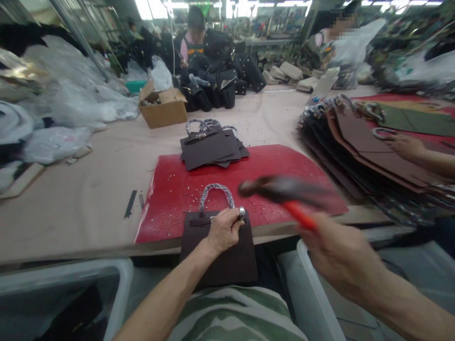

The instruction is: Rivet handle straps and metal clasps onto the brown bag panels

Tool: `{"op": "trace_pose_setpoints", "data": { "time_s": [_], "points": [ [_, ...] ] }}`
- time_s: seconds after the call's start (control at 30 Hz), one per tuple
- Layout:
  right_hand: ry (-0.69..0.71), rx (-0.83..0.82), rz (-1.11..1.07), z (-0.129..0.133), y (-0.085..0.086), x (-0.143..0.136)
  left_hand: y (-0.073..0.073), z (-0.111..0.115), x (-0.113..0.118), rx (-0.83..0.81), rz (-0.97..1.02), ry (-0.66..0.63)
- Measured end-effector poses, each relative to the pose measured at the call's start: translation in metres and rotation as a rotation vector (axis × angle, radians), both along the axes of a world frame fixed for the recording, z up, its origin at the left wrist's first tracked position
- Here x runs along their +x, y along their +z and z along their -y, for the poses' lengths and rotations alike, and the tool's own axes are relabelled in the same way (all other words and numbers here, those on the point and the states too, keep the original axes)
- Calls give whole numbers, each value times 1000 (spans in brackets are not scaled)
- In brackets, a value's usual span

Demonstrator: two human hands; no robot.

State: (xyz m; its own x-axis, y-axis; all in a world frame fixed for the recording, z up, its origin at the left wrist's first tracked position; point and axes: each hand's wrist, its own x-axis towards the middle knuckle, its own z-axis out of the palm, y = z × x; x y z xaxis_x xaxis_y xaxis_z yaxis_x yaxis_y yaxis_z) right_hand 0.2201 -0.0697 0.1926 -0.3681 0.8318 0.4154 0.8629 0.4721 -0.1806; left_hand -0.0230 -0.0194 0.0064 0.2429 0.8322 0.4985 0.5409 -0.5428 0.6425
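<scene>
A dark brown bag panel (pixel 220 258) with a plastic-wrapped handle (pixel 216 188) lies partly on the red mat (pixel 280 166) and hangs over the table's front edge. My left hand (pixel 224 229) is closed around a small metal tool (pixel 242 212), which stands at the panel's upper right, beside the handle's end. Raised to the right of it, my right hand (pixel 334 251) grips the red handle of a hammer (pixel 280 187); the hammer head is blurred by motion. Behind, several similar panels (pixel 211 150) are stacked on the mat's back edge.
Brown and black panels (pixel 359 142) are piled at the right, where another person's hand (pixel 408 146) rests. A cardboard box (pixel 163 111) and black bags (pixel 220 85) stand farther back. White bins (pixel 126 284) flank my lap. Dark strips (pixel 131 203) lie left of the mat.
</scene>
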Motion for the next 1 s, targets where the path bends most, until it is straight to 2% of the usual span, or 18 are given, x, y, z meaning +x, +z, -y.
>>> {"op": "trace_pose_setpoints", "data": {
  "time_s": [0.07,0.2,0.3,0.4,0.47,0.53,0.6,0.67,0.77,0.83,0.9,0.97,1.0],
  "points": [
    [64,-124,57,-5,-13,2,-1,0,0,1,9,0],
    [-58,-401,-80,-41,-43,14,0,-1,0,7,21,-12],
    [-114,-566,-117,-81,-75,21,3,-1,0,1,32,-24],
    [-192,-511,-41,-108,-106,16,6,-2,0,-21,38,-36],
    [-186,-391,-29,-112,-120,5,7,-2,-1,-30,41,-47],
    [-60,-232,-30,-105,-132,-12,7,-3,-1,-28,46,-54],
    [147,-144,-54,-94,-146,-29,7,-3,-2,-24,52,-51],
    [311,-157,-95,-83,-164,-40,7,-2,-1,-30,65,-47],
    [406,-141,-85,-81,-195,-44,12,-3,0,-139,129,-37],
    [401,-94,-38,-86,-211,-43,20,-7,-2,-272,207,70],
    [382,-62,-6,-92,-220,-42,32,-10,-16,-355,269,249],
    [374,-60,8,-94,-220,-43,50,-11,-46,-362,278,423],
    [369,-67,14,-93,-217,-44,60,-10,-68,-355,264,495]
  ]
}}
